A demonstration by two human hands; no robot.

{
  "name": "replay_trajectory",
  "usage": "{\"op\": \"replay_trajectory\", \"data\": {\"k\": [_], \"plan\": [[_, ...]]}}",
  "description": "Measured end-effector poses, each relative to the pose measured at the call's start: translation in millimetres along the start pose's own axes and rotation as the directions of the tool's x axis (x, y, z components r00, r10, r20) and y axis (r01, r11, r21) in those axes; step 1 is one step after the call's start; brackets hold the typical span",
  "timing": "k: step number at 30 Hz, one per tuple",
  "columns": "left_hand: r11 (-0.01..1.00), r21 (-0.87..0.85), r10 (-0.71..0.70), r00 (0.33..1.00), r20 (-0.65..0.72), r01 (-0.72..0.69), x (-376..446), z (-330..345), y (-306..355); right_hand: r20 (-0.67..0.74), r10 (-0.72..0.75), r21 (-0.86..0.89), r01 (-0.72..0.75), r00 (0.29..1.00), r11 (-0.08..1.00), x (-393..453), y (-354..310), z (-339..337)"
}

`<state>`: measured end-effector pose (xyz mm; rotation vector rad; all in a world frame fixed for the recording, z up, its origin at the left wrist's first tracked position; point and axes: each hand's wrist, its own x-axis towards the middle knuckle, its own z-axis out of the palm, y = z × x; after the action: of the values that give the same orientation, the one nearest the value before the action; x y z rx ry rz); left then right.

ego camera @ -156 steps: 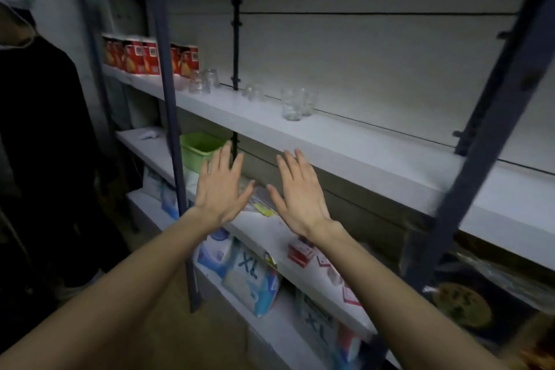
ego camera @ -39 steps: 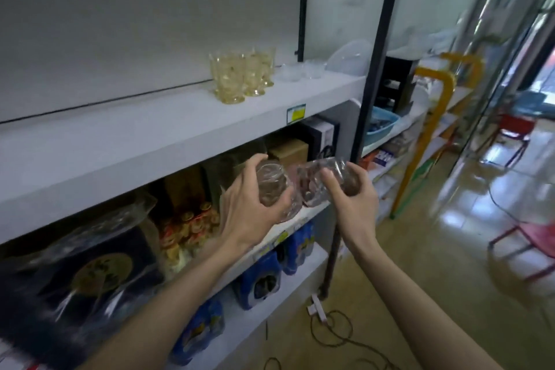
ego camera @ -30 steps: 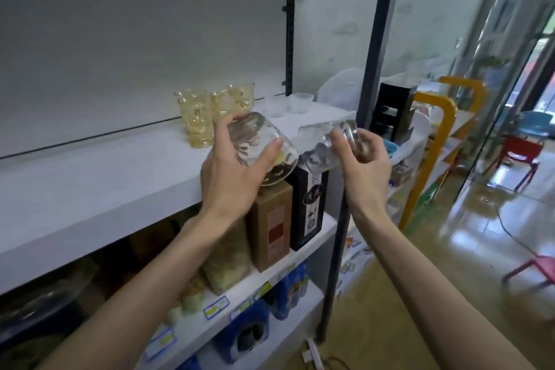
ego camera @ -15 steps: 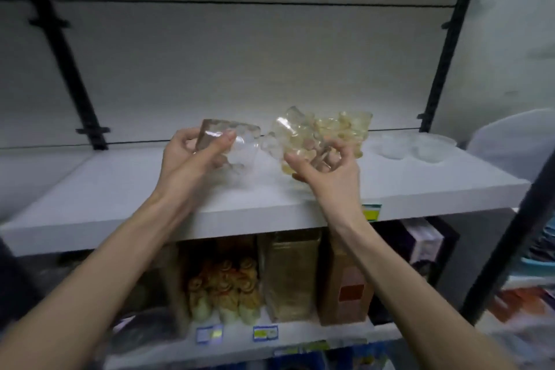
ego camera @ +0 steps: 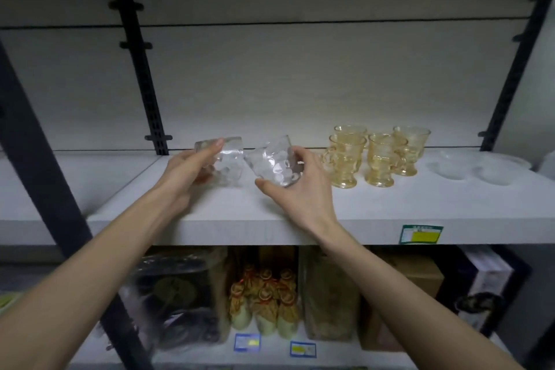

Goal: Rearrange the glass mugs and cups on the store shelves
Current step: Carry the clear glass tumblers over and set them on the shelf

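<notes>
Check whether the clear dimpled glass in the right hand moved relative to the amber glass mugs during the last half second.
Yes. The clear dimpled glass moved left, clear of the amber glass mugs it overlapped.

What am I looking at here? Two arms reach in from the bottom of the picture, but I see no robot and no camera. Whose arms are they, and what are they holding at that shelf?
There is no robot: these are a person's bare arms. The camera sits on that person's head and looks forward and down, so you see what they see.

The left hand grips one clear glass cup, and the right hand grips another clear glass cup, which is tilted. Both are at the white shelf; whether they touch it I cannot tell.

To the right stand four amber glass mugs in a group, and beyond them some pale, blurry dishes. The shelf edge carries a price tag. Packaged goods fill the shelf below.
</notes>
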<state>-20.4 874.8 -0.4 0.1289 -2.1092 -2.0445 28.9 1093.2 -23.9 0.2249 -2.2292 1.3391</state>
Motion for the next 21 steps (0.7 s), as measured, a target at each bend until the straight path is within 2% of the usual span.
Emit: {"op": "replay_trajectory", "data": {"k": [5,8,15,21], "plan": [[0.984,-0.176,-0.031,0.999,-0.019,0.027,12,-5,-5,0.008,0.129,0.044,-0.129,0.992,0.991,23,-4,13],[0.97,-0.239,-0.047,0.998,-0.028,0.039,23,-7,-10,0.049,0.167,-0.012,-0.166,0.985,0.986,39,1,26],[1.0,-0.007,-0.01,0.999,0.038,0.01,40,0,-23,0.091,0.153,-0.202,-0.132,0.984,0.97,51,13,45],[0.998,0.046,0.033,0.999,0.027,-0.034,46,-4,-25,0.072,0.156,-0.267,-0.131,0.985,0.955,54,15,46]]}}
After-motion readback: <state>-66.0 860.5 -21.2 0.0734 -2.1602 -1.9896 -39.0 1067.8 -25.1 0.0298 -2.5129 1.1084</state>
